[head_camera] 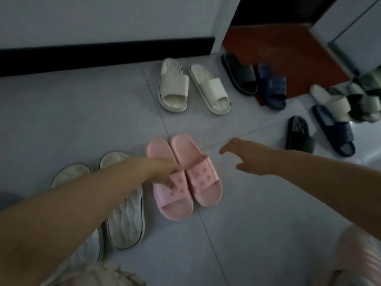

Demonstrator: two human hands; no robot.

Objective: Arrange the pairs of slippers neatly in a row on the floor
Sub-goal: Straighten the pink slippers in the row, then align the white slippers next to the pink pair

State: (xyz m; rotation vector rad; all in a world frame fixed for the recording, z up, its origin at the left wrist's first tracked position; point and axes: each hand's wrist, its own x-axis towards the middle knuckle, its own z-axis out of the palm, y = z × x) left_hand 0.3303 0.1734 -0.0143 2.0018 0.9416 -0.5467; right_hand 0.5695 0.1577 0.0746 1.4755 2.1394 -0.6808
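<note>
Down on the floor (247,203) beside the white pair (123,219), the pink slippers (198,178) are touched at one strap by the left hand (167,172) (pinched or pressed can't be told), right hand (249,159) held spread and empty, so lining-up looks underway and the cream pair (175,87) probably gets fetched next.

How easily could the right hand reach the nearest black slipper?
Probably easily: the right hand is open and empty, and only bare floor lies between it and the black slipper.

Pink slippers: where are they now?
Head view, centre floor: the pink pair lies side by side, just right of the wavy white pair, with the left hand on its left slipper's strap.
</note>
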